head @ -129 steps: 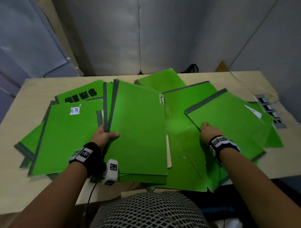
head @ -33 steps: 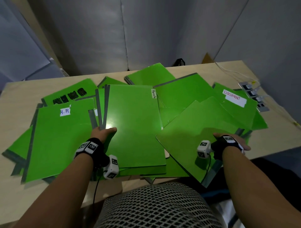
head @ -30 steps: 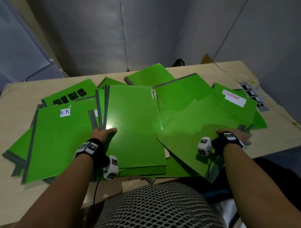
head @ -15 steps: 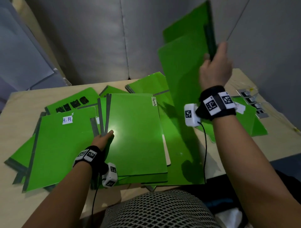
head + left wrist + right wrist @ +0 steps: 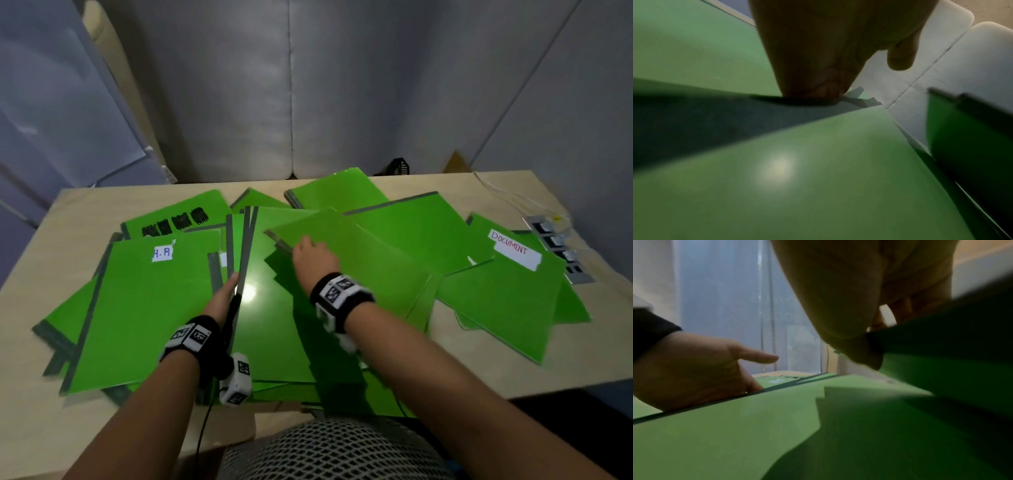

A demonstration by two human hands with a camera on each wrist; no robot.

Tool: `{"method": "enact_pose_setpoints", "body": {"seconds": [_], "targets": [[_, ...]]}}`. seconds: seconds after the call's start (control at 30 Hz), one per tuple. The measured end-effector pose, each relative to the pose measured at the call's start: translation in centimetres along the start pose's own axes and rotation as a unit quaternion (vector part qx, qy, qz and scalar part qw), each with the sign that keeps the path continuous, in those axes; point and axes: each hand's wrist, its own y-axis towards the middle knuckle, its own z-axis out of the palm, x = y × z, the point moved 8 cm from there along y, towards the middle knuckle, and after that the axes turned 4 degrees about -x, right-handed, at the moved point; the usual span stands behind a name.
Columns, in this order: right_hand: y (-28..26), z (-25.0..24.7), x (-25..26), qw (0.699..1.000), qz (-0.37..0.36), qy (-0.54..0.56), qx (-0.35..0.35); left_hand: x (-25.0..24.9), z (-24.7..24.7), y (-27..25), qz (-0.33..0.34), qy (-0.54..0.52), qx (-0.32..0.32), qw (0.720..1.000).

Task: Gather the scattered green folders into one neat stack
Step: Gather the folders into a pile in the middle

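Green folders (image 5: 147, 308) lie fanned and overlapping across most of the pale wood counter (image 5: 41, 240), centre frame. Your right hand (image 5: 313, 255) grips the grey spine edge of a folder (image 5: 370, 263) held tilted over the middle pile (image 5: 274, 325), fingers curled round it. Your left hand (image 5: 222, 296) is at that pile's left edge, thumb out straight; the fingers are hidden, so I can't tell its grip. One folder at right carries a "DOCUMENT" label (image 5: 513, 248). A grey power strip (image 5: 558, 245) lies at the counter's right edge. Grey padded walls (image 5: 308, 85) fill the upper frame.
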Motion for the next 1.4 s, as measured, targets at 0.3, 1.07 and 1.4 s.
{"method": "enact_pose_setpoints", "body": {"seconds": [0.3,1.07,1.4], "targets": [[1.7,4.3,-8.1,0.968,0.151,0.167,0.109,0.4,0.4,0.7,-0.010,-0.007,0.003,1.000],[-4.2,11.1,-17.1,0.936,0.239,0.022,0.258,1.2,-0.5,3.9,0.016,0.042,-0.043,0.998],[-6.0,11.3,-14.5,0.915,0.289,0.214,0.181,0.4,-1.3,3.1,0.041,0.137,-0.126,0.982]]}}
